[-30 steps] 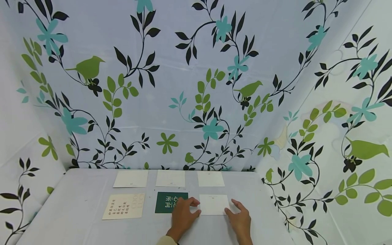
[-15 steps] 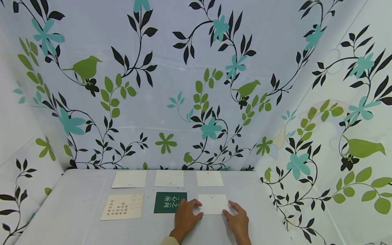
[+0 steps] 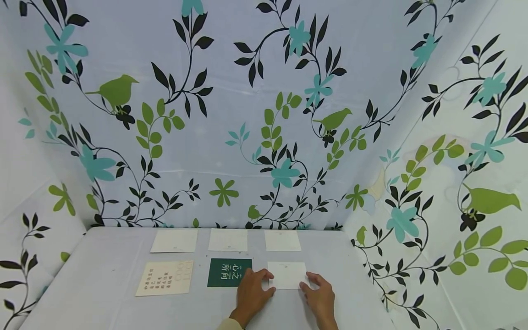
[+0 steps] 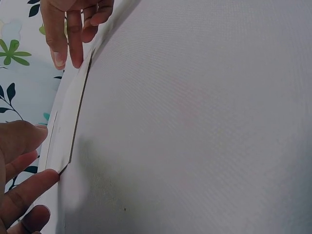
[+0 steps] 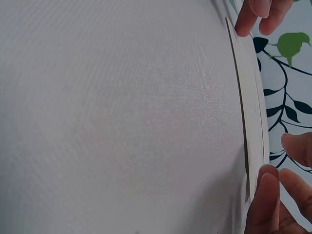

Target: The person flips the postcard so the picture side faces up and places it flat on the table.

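A blank white card (image 3: pixel 287 275) lies flat in the front row, between my two hands. The left hand (image 3: pixel 253 293) has its fingertips at the card's left edge, thumb and index finger spread. My right hand (image 3: pixel 319 295) touches the opposite side, its index finger along the right edge and its thumb at the lower right corner. In the left wrist view, a fingertip of the left hand (image 4: pixel 29 195) meets a corner of the card (image 4: pixel 80 109), which shows almost edge-on. Just left of the left hand is a dark green card (image 3: pixel 224 272) with light characters.
A cream card (image 3: pixel 165 278) with vertical writing lies at front left. Behind are three pale cards in a row: left (image 3: pixel 174 241), middle (image 3: pixel 228 240) and right (image 3: pixel 282 240). A patterned cloth (image 3: pixel 222 137) rises along the table's (image 3: pixel 95 275) far edge.
My left hand has shifted slightly right, uncovering more of the green card. The right index finger has come in closer to the white card's edge. The cards stay in place.
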`<act>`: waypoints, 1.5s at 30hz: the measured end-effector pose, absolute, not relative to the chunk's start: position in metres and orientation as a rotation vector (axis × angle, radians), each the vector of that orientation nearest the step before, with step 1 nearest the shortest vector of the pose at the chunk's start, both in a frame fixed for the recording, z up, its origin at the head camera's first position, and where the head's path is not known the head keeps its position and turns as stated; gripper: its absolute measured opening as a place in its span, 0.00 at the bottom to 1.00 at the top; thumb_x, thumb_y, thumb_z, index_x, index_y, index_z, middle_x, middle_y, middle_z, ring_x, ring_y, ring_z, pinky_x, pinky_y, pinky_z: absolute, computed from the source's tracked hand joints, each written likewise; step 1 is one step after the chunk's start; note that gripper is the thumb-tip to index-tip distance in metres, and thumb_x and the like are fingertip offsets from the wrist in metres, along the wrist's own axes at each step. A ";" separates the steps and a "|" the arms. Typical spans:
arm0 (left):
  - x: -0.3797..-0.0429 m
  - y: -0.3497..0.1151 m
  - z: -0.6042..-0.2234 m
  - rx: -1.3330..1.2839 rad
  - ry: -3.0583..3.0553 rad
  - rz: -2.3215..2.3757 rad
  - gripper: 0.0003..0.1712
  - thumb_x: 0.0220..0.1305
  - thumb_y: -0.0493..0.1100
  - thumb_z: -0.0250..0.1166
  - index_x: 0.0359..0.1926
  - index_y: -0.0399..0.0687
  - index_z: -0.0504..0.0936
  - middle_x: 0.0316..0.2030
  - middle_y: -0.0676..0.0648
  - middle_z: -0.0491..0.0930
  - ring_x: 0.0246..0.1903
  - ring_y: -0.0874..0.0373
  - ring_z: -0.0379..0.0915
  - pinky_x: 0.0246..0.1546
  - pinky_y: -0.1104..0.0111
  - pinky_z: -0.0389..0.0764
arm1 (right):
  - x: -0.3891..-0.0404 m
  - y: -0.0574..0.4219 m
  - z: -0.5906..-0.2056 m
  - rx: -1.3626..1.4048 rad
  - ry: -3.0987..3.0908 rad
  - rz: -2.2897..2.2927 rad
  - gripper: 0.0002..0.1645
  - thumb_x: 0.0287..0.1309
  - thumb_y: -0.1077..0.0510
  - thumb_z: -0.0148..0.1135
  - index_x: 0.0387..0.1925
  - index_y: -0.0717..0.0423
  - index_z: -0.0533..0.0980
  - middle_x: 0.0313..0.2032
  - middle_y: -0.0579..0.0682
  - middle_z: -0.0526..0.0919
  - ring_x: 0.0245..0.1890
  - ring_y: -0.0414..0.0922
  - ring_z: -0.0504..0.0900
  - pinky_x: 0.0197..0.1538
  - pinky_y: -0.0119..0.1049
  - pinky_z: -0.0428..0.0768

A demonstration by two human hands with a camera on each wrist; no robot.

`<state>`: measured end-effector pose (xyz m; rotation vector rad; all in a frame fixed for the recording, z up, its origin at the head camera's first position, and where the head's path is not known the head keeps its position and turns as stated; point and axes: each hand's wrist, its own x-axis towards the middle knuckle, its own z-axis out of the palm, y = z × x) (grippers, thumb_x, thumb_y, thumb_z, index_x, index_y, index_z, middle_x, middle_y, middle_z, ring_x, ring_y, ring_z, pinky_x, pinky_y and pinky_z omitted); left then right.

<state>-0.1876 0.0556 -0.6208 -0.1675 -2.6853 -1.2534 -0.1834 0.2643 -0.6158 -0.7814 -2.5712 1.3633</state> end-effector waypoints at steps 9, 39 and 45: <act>-0.188 0.053 -0.621 -0.160 -2.711 -1.258 0.16 0.47 0.45 0.85 0.37 0.60 0.90 0.32 0.54 0.84 0.33 0.63 0.62 0.29 0.71 0.63 | -0.188 0.271 -0.613 -0.810 -2.480 1.347 0.15 0.58 0.61 0.76 0.48 0.54 0.86 0.49 0.57 0.91 0.55 0.60 0.86 0.48 0.48 0.83; -0.193 0.054 -0.621 -0.119 -2.700 -1.321 0.14 0.47 0.46 0.85 0.35 0.61 0.91 0.33 0.61 0.88 0.36 0.64 0.66 0.32 0.70 0.69 | -0.190 0.305 -0.615 -0.773 -2.334 1.863 0.14 0.64 0.65 0.71 0.51 0.64 0.85 0.40 0.53 0.92 0.36 0.43 0.88 0.36 0.36 0.86; -0.196 0.053 -0.617 -0.129 -2.668 -1.419 0.13 0.51 0.43 0.83 0.37 0.62 0.91 0.34 0.62 0.89 0.38 0.64 0.69 0.36 0.68 0.70 | -0.188 0.309 -0.611 -0.770 -2.324 1.884 0.14 0.64 0.65 0.72 0.51 0.64 0.85 0.39 0.51 0.92 0.35 0.43 0.88 0.36 0.37 0.86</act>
